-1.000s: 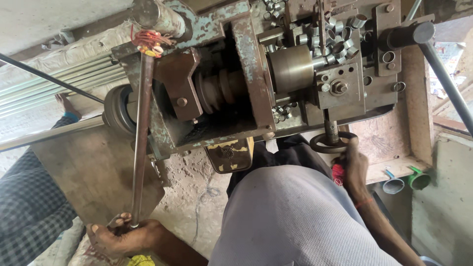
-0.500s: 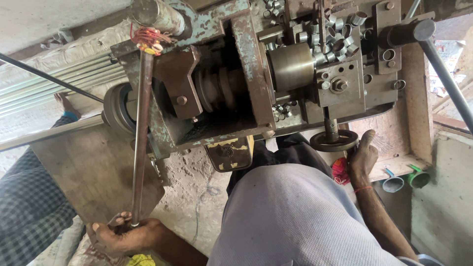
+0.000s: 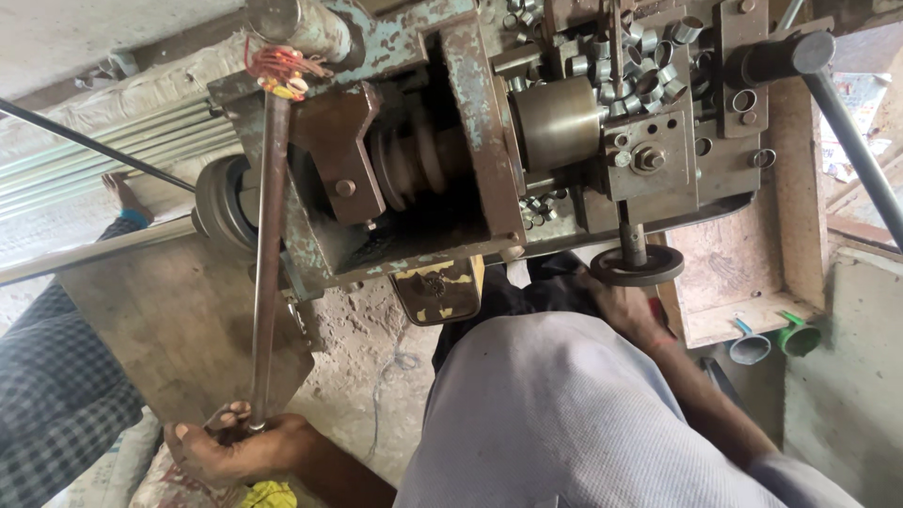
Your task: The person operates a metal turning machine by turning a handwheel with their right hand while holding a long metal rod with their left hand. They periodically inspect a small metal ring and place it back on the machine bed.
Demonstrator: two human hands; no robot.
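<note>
Setting: rough concrete floor [image 3: 376, 376] of a workshop, seen from above, with a worn green machine [image 3: 470, 160] filling the upper half.
Far left: checked cloth [image 3: 56, 404] on someone nearby, and a bare foot [image 3: 122, 198] beside long pale rods [image 3: 85, 160].
Left hand [image 3: 240, 450]: closed round the lower end of a long steel lever [image 3: 266, 263], fingers wrapped and thumb on top.
Lever: runs up from that grip to a pivot wound with red wire [image 3: 282, 68] at the machine's upper left corner.
Centre: grooved pulley [image 3: 414, 165] in an open housing, brass-coloured chuck [image 3: 557, 122] to its right.
Upper right: heap of short cut metal rings [image 3: 640, 66] lying on the machine top.
Right hand [image 3: 621, 306]: resting just under the small black handwheel [image 3: 638, 266], fingers curled toward its rim; firm grip or mere touch, cannot tell.
Far right: two small funnels [image 3: 771, 339], grey and green, below a wooden tray [image 3: 752, 273].
Doing it well: judged best with steady, even pull on the lever, slow fine turns of the handwheel, and sleeve and fingers kept clear of the pulley.
</note>
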